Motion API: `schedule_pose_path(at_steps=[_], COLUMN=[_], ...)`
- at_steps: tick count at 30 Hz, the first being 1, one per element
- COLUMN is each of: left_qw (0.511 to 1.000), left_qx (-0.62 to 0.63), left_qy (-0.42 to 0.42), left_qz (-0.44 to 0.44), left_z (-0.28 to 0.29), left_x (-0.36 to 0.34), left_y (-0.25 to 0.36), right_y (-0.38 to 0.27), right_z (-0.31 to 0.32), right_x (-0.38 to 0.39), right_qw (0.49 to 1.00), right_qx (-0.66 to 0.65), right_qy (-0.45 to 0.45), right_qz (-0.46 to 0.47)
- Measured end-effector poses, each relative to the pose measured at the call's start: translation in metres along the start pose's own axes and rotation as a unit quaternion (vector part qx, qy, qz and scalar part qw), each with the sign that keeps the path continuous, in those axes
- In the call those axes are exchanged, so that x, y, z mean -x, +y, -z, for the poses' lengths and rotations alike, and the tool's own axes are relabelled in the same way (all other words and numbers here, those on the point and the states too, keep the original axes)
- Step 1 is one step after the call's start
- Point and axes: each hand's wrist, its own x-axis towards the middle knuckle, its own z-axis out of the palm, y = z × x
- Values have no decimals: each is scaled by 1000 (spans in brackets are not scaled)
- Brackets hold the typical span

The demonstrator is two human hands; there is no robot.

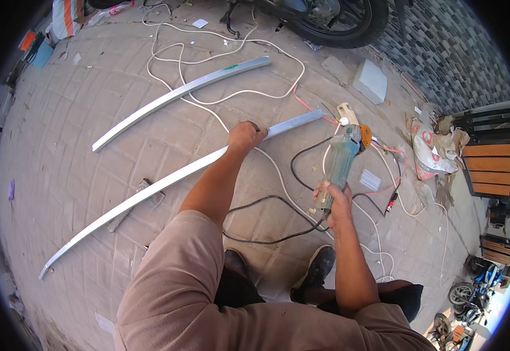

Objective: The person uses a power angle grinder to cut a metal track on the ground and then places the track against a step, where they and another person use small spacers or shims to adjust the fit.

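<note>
My left hand point(245, 136) is closed on a long silvery metal channel point(190, 169) near its right end; the channel stretches diagonally down to the lower left. A second, shorter channel point(143, 114) lies above it on the paving. My right hand point(336, 202) grips the rear of a teal angle grinder point(341, 155) with an orange guard, angled up toward the right end of the channel, with a gap between them. A black cord loops from the grinder's rear. Behind the grinder head is a beige socket block point(346, 111). A tool like a hammer point(151, 196) lies just below the long channel.
Loose white, pink and black cables point(272, 93) wind over the paving point(67, 134). A motorcycle point(354, 23) stands at the top. At right are a white block point(370, 82), a crumpled sack point(427, 152), wooden slatted panels point(492, 169), a tiled wall point(454, 58) and parked motorbikes point(471, 292).
</note>
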Motion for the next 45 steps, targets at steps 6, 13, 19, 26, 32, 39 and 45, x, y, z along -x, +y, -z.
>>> schedule_pose_path(at_steps=[6, 13, 19, 26, 32, 39, 45], left_qw=[1000, 965, 910, 829, 804, 798, 931], left_qx=[3, 58, 180, 44, -80, -125, -154], left_qy=[-25, 172, 94, 174, 212, 208, 250], left_qz=[15, -187, -360, -530, -550, -551, -216], left_z=[9, -1, 7, 13, 12, -1, 17], left_x=[5, 29, 136, 197, 189, 181, 128], left_y=[-9, 0, 60, 112, 107, 103, 31], right_y=[-19, -47, -64, -47, -43, -36, -36], right_z=[-15, -10, 7, -11, -10, -10, -28], right_x=[0, 10, 4, -7, -5, -13, -18], right_qw=[995, 991, 977, 957, 951, 970, 983], right_qx=[-31, -49, 51, -163, -162, -139, 125], right_qy=[-80, -114, -168, -145, -167, -116, -123], right_qz=[-40, -56, -123, -192, -205, -164, -54])
